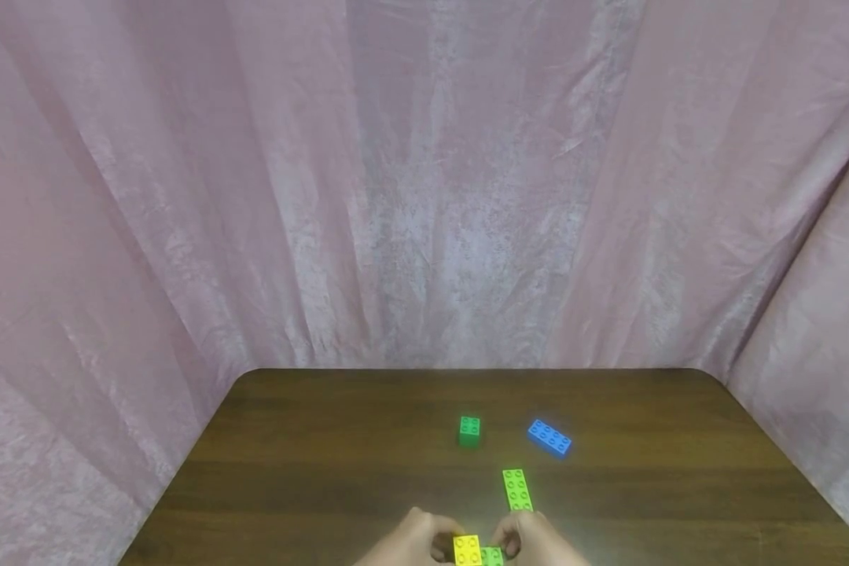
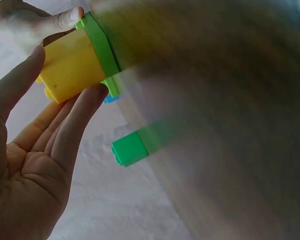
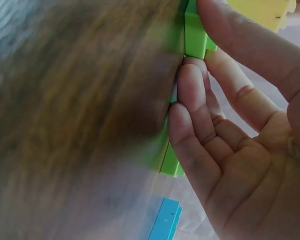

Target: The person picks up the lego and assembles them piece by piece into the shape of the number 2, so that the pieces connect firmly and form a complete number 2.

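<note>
At the near edge of the head view, my left hand [image 1: 412, 544] pinches a yellow toy brick [image 1: 467, 552] between thumb and fingers. The yellow brick sits on one end of a light green brick [image 2: 102, 44], which lies flat on the table. From the other side, my right hand [image 1: 539, 542] grips the free end of that light green brick [image 3: 194, 36], thumb against it. The right hand's remaining fingers touch the tabletop. Whether the two bricks are fully pressed together cannot be told.
Just beyond my right hand lies another light green brick [image 1: 517, 489], long and studded. Farther back on the brown wooden table [image 1: 311, 448] are a dark green brick [image 1: 470, 431] and a blue brick [image 1: 549, 437]. Pink curtains [image 1: 453, 196] hang around the table.
</note>
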`<state>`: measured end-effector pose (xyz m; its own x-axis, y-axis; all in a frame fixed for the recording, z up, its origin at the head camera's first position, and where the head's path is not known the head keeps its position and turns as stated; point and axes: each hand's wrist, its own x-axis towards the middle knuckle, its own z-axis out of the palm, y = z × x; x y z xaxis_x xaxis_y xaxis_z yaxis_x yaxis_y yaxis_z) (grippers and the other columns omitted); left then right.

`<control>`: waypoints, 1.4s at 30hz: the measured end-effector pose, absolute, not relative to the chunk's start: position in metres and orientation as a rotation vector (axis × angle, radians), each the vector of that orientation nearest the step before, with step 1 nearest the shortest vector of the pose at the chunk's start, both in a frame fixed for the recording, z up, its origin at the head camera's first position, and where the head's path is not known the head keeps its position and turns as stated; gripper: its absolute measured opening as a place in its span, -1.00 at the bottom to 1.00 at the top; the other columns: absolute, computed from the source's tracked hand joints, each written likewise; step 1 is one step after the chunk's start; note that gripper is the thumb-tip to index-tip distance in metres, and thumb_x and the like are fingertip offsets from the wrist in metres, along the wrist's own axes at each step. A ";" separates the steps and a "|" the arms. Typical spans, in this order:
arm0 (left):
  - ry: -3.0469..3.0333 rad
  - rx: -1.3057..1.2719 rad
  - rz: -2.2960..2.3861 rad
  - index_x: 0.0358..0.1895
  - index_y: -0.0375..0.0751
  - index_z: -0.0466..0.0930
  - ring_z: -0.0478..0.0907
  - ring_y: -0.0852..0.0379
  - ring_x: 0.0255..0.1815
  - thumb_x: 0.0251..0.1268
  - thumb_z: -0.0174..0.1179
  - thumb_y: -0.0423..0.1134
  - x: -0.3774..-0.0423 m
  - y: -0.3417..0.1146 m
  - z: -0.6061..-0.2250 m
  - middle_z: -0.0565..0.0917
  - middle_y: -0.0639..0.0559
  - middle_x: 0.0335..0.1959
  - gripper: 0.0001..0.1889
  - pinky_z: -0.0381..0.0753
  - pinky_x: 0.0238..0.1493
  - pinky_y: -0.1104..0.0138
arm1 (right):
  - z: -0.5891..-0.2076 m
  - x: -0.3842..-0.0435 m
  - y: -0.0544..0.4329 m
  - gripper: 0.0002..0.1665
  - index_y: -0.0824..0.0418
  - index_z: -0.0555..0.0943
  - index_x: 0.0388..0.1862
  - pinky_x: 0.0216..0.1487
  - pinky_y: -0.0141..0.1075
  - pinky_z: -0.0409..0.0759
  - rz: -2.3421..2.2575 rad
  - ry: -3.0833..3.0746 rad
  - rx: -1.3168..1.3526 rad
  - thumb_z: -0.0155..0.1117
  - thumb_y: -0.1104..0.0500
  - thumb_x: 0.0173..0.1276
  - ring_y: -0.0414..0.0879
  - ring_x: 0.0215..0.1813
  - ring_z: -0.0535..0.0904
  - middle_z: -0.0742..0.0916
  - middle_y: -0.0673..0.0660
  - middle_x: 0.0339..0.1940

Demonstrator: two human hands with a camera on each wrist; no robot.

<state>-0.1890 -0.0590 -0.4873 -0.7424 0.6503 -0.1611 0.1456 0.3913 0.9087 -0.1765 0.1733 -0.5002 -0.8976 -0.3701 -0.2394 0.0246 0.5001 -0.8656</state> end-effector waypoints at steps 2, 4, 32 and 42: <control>2.159 0.656 1.332 -0.09 -0.28 0.68 0.74 0.19 -0.27 0.05 0.41 -0.31 -0.190 -0.062 -0.485 0.79 -0.10 -0.19 -0.68 0.74 -0.20 0.40 | -0.500 -0.178 0.173 -0.76 0.29 0.68 -0.37 -0.35 -0.23 0.65 -1.355 2.351 -0.288 0.41 0.48 -0.07 -0.09 -0.37 0.55 0.67 0.07 -0.49; 2.179 0.655 1.323 -0.09 -0.29 0.67 0.74 0.17 -0.26 0.06 0.41 -0.31 -0.191 -0.063 -0.483 0.78 -0.12 -0.17 -0.69 0.74 -0.19 0.38 | -0.502 -0.179 0.174 -0.78 0.30 0.68 -0.37 -0.33 -0.21 0.65 -1.338 2.354 -0.288 0.42 0.46 -0.05 -0.09 -0.37 0.55 0.68 0.07 -0.48; 2.515 0.999 1.387 -0.10 -0.36 0.67 0.73 0.15 -0.13 0.24 0.31 -0.15 -0.219 -0.045 -0.463 0.77 -0.20 -0.15 -0.68 0.70 -0.10 0.46 | -0.503 -0.183 0.178 -0.80 0.23 0.69 -0.33 -0.31 -0.22 0.62 -1.253 2.345 -0.303 0.50 0.23 0.04 -0.10 -0.35 0.54 0.68 0.02 -0.45; 2.517 1.037 1.315 -0.10 -0.36 0.68 0.71 0.26 -0.13 0.24 0.30 -0.23 -0.230 -0.027 -0.459 0.77 -0.17 -0.13 -0.73 0.67 -0.09 0.52 | -0.501 -0.182 0.177 -0.79 0.26 0.69 -0.31 -0.31 -0.25 0.61 -1.257 2.329 -0.266 0.49 0.25 0.05 -0.10 -0.36 0.54 0.67 0.03 -0.45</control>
<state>-0.2298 -0.0273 -0.4593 -0.7584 0.6205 0.1992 0.5178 0.3881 0.7624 -0.1824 0.1765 -0.5014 -0.8671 -0.3845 -0.3168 0.0538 0.5600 -0.8268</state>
